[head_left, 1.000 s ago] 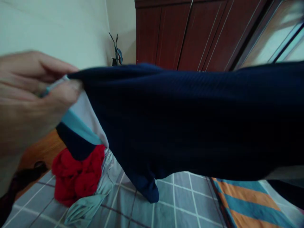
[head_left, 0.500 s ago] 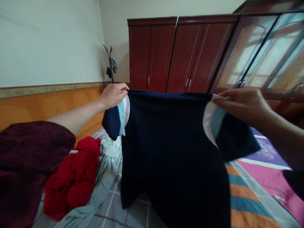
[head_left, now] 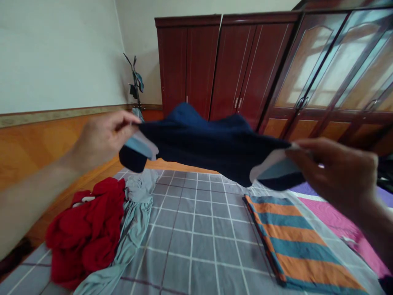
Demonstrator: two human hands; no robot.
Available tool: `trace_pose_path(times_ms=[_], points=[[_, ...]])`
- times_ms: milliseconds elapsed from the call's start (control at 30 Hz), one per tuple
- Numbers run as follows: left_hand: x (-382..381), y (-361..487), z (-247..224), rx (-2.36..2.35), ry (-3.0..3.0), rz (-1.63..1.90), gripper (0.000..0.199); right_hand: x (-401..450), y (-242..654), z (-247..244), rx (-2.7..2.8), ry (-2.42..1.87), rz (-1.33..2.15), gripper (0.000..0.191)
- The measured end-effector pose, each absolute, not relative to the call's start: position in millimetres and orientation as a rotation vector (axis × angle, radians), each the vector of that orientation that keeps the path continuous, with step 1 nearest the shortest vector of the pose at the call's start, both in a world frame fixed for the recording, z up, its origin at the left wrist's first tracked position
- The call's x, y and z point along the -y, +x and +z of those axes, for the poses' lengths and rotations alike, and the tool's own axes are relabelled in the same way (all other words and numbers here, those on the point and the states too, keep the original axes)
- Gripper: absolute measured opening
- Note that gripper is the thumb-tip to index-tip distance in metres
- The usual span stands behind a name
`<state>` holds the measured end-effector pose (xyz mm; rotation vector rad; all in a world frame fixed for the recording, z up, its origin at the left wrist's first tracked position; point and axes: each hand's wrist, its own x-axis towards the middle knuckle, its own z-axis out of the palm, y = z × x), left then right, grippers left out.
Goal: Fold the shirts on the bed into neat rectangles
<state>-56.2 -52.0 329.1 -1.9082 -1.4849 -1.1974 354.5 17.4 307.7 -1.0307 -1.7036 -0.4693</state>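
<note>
A navy T-shirt with white and light-blue bands at its sleeves is stretched in the air between my two hands. My left hand pinches it by one shoulder, thumb and fingers pressed together. On the other side, my right hand grips the opposite shoulder near the pale band. The body of the shirt swings up and away from me, so most of its length is foreshortened or hidden behind the upper part. The hands and cloth are somewhat blurred.
Below lies a grey checked bedsheet. At left are a crumpled red garment and a pale grey-green cloth. A folded orange-and-teal striped garment and pink fabric lie at right. Dark red wardrobes and a coat stand stand behind.
The shirt hung down long in front of me; now its body has swung up and away, uncovering the sheet and striped garment. Both hands keep hold and sit slightly lower.
</note>
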Motion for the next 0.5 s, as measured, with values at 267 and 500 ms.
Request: trace_pose_path(times_ms=[267,500], points=[[139.4,-43.2,105.7,1.934,-2.806,-0.841,0.021,44.8,386.8,96.0,2.483,-0.907,0.143,0.018],[160.8,-42.6,104.6,1.972,-2.95,-0.632,0.021,69.8,385.8,126.8,2.533,-0.818,0.117,0.019]])
